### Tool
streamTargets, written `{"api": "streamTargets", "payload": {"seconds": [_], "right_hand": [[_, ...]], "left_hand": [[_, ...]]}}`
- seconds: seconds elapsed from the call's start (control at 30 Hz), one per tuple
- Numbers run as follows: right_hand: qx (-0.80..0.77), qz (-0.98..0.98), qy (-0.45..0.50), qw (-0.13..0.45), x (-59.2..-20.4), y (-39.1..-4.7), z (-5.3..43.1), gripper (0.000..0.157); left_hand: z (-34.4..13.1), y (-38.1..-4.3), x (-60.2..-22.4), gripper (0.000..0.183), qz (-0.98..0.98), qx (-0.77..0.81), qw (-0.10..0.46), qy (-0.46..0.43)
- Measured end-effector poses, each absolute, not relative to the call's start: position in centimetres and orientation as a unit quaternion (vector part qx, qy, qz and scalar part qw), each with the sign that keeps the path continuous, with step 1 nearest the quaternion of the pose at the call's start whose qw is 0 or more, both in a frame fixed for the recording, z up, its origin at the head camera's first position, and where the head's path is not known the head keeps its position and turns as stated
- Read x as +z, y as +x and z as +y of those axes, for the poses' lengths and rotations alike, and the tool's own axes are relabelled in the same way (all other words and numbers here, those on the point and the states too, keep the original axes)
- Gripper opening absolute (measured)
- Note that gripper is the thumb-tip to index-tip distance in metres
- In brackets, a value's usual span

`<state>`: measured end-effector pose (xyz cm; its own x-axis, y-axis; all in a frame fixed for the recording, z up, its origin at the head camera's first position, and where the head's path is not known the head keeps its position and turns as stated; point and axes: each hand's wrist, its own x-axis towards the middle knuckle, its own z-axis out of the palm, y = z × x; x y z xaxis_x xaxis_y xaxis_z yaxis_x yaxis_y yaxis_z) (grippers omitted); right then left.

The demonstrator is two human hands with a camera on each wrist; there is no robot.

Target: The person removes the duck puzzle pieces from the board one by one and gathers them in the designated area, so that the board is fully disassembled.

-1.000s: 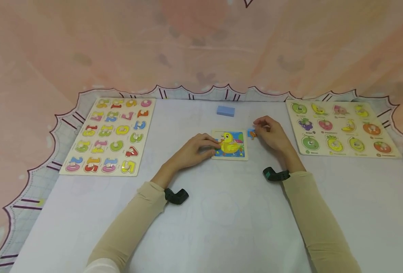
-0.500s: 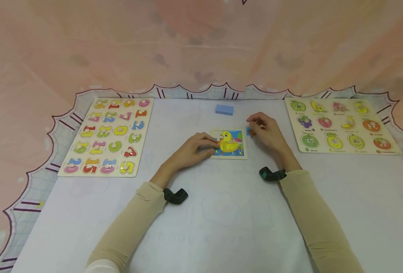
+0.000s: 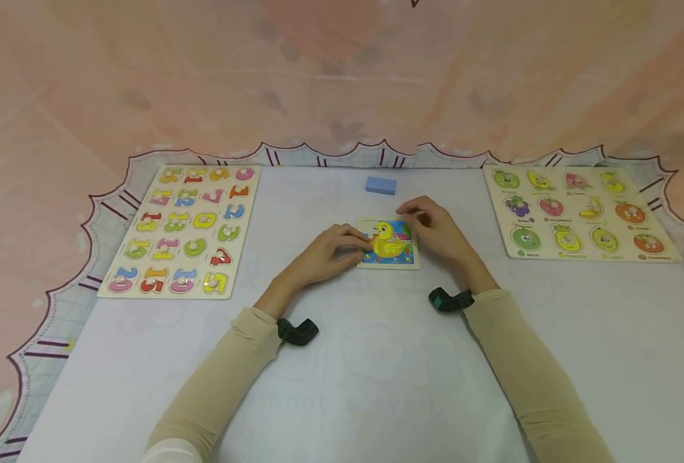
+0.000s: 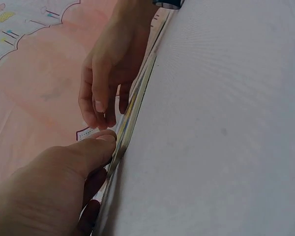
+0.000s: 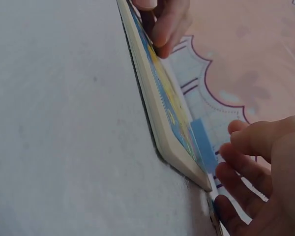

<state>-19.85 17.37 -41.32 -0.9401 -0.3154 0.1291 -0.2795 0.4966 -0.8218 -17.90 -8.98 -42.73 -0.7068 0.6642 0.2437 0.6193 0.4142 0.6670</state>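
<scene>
A small square wooden puzzle with a yellow duck on a blue ground (image 3: 399,258) lies mid-table in the head view. My left hand (image 3: 325,254) rests its fingertips on the puzzle's left side, the thumb by the frame's edge. Over the puzzle's upper right corner is my right hand (image 3: 437,233), its fingers loosely bent. The right wrist view shows no object clearly between the right fingers (image 5: 242,189). A small thing with an orange tint (image 5: 214,219) shows low beside the puzzle's frame (image 5: 150,105), below these fingers; it is only partly visible.
Behind the puzzle lies a light blue rectangular block (image 3: 381,186). A number puzzle board (image 3: 233,257) is on the left and a fruit puzzle board (image 3: 550,247) on the right. A patterned cloth (image 3: 295,96) hangs along the white table's back edge.
My right hand has moved left from beside the puzzle to over its upper right corner. The small blue and orange piece seen there earlier is now hidden in the head view. My left hand stays put.
</scene>
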Motion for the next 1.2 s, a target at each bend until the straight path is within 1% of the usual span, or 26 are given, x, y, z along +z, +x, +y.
{"api": "streamTargets", "payload": {"seconds": [0.2, 0.33, 0.5, 0.7, 0.97, 1.2], "right_hand": [[-0.409, 0.883, -0.221, 0.064, -41.1, -20.0, 16.6, 0.027], [-0.351, 0.899, -0.253, 0.073, -40.9, -20.1, 16.1, 0.031], [-0.307, 0.913, -0.261, 0.068, -40.7, -20.0, 15.5, 0.034], [-0.264, 0.929, -0.251, 0.064, -40.6, -19.6, 14.7, 0.041], [-0.269, 0.931, -0.239, 0.063, -40.8, -19.5, 14.5, 0.040], [-0.286, 0.924, -0.250, 0.037, -41.2, -19.4, 14.6, 0.039]], "left_hand": [[-9.0, -17.9, -42.6, 0.023, 0.839, 0.386, 0.030, 0.383], [-9.0, -17.9, -42.6, 0.025, 0.842, 0.381, 0.032, 0.380], [-9.1, -17.8, -42.5, 0.031, 0.848, 0.373, 0.037, 0.375], [-9.0, -17.8, -42.7, 0.030, 0.844, 0.378, 0.043, 0.379], [-9.0, -17.8, -42.7, 0.030, 0.845, 0.378, 0.047, 0.375], [-9.0, -17.8, -42.7, 0.030, 0.847, 0.374, 0.049, 0.374]]}}
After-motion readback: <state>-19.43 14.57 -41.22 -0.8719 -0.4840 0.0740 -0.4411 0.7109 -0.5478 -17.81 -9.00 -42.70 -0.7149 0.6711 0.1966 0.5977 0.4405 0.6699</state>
